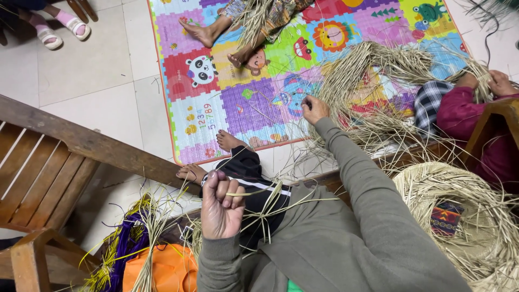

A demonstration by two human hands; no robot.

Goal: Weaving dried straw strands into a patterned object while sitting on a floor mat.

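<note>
Left hand (221, 208) is up close here, grip clenched tight around thin pale straw strands (265, 203), which fan out just past the knuckles across the lap. Right hand (314, 110) is stretched well out ahead, grip pinched shut on the far end of a strand, so the fibre runs taut between the two fists. As for progress, it looks early: what the grips hold are loose strands, nothing plaited between them that I can make out. Beyond the right grip lies a big heap of loose straw (373, 81) on the colourful play mat (238, 103), plenty left unworked. To the right of both grips sits a woven straw basket piece (465, 216), its rim ragged with free ends, so unfinished by the look of it. Below the left grip, a purple and yellow fibre bundle (127, 243) waits untouched
</note>
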